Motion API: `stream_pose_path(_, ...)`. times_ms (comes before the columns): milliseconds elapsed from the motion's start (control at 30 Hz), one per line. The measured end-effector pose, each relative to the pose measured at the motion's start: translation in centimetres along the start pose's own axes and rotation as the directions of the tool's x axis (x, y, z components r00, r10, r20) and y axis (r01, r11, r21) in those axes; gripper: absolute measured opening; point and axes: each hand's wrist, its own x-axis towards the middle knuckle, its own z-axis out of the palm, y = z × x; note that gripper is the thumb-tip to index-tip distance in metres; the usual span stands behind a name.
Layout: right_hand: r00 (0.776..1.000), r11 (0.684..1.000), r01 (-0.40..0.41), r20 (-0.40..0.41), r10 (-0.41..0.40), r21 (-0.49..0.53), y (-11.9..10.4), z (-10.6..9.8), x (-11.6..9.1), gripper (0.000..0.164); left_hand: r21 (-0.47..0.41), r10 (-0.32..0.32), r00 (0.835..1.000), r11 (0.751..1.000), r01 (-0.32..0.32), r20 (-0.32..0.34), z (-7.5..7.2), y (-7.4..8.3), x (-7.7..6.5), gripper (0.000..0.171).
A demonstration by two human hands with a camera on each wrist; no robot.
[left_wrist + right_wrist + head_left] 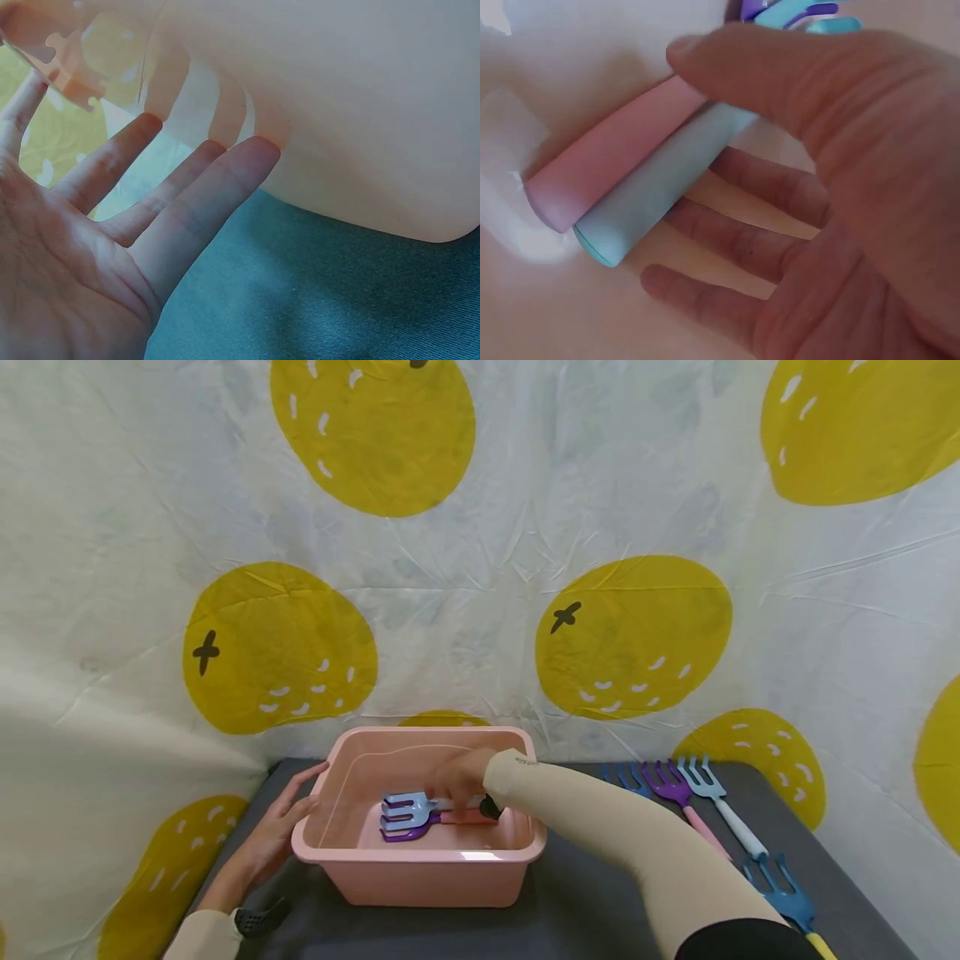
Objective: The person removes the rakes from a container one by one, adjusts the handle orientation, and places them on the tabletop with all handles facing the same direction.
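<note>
A pink plastic bin (420, 855) stands on the dark table. My left hand (266, 839) touches its left side with spread, straight fingers; in the left wrist view the fingertips (259, 154) meet the bin's wall. My right hand (459, 777) reaches inside, over a light blue hand fork (407, 810) and a purple hand fork (405, 836) that lie side by side. In the right wrist view, the thumb lies over the pink handle (607, 157), while loosely extended fingers sit beside the pale blue handle (656, 187). The index finger is hidden.
Right of the bin lie more hand forks: a blue one (632, 779), a purple one with a pink handle (675, 791), a light blue one (708, 785) and a blue one with a yellow handle (791, 906). A patterned curtain (465, 643) hangs behind the table.
</note>
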Motion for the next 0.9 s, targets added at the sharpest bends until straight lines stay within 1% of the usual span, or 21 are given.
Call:
stream_pose_path(67, 1.0, 0.998, -0.027, -0.01, 0.026, -0.052, 0.0, 0.3, 0.3, 0.051, 0.005, 0.002, 1.0, 1.0, -0.002, -0.001, 0.0, 0.0, 0.0, 0.057)
stream_pose_path(100, 0.999, 0.998, -0.034, -0.008, 0.034, -0.047, 0.1, 0.5, 0.5, 0.051, 0.007, 0.004, 1.0, 1.0, -0.003, -0.002, 0.0, -0.1, 0.0, 0.057)
stream_pose_path(133, 0.999, 0.999, -0.045, -0.004, 0.045, -0.022, 0.1, 0.6, 0.6, 0.051, 0.008, 0.003, 1.0, 1.0, -0.003, -0.005, 0.0, -0.1, 0.0, 0.057)
stream_pose_path(233, 1.0, 1.0, -0.023, 0.019, 0.023, -0.015, 0.2, 1.0, 0.8, 0.051, 0.008, 0.006, 1.0, 1.0, -0.006, -0.007, 0.0, -0.1, 0.0, 0.056)
stream_pose_path(333, 0.997, 0.992, -0.076, 0.036, 0.072, 0.104, 0.3, 1.2, 0.8, 0.052, 0.001, 0.008, 1.0, 1.0, -0.008, -0.012, 0.0, -0.2, 0.0, 0.056)
stream_pose_path(467, 0.995, 0.99, -0.101, 0.031, 0.098, 0.101, 0.3, 1.2, 0.7, 0.049, -0.003, 0.0, 1.0, 1.0, 0.0, -0.018, -0.1, -0.3, 0.2, 0.056)
stream_pose_path(567, 0.996, 0.993, -0.082, 0.037, 0.08, 0.081, 0.4, 1.1, 0.6, 0.046, -0.008, -0.013, 1.0, 1.0, 0.012, -0.019, -0.1, -0.2, 0.2, 0.057)
stream_pose_path(667, 0.997, 0.993, -0.072, 0.048, 0.068, 0.089, 0.6, 1.1, 0.9, 0.041, -0.017, -0.02, 1.0, 1.0, 0.019, -0.017, -0.2, -0.1, 0.3, 0.057)
stream_pose_path(767, 0.995, 0.99, -0.084, 0.054, 0.078, 0.117, 0.9, 1.2, 1.3, 0.039, -0.016, -0.024, 1.0, 1.0, 0.024, -0.016, -0.1, 0.1, 0.3, 0.057)
stream_pose_path(800, 0.994, 0.983, -0.104, 0.052, 0.097, 0.15, 1.0, 1.2, 1.5, 0.038, -0.014, -0.026, 1.0, 1.0, 0.026, -0.015, -0.1, 0.1, 0.3, 0.057)
stream_pose_path(833, 0.993, 0.981, -0.109, 0.05, 0.103, 0.163, 1.1, 1.2, 1.6, 0.038, -0.013, -0.027, 1.0, 1.0, 0.027, -0.016, -0.1, 0.2, 0.3, 0.057)
stream_pose_path(867, 0.995, 0.985, -0.098, 0.048, 0.092, 0.141, 1.2, 1.2, 1.8, 0.038, -0.013, -0.028, 0.999, 1.0, 0.027, -0.017, -0.1, 0.2, 0.3, 0.057)
stream_pose_path(900, 0.994, 0.982, -0.103, 0.046, 0.097, 0.157, 1.3, 1.2, 1.9, 0.037, -0.014, -0.027, 0.999, 1.0, 0.027, -0.017, -0.2, 0.2, 0.3, 0.057)
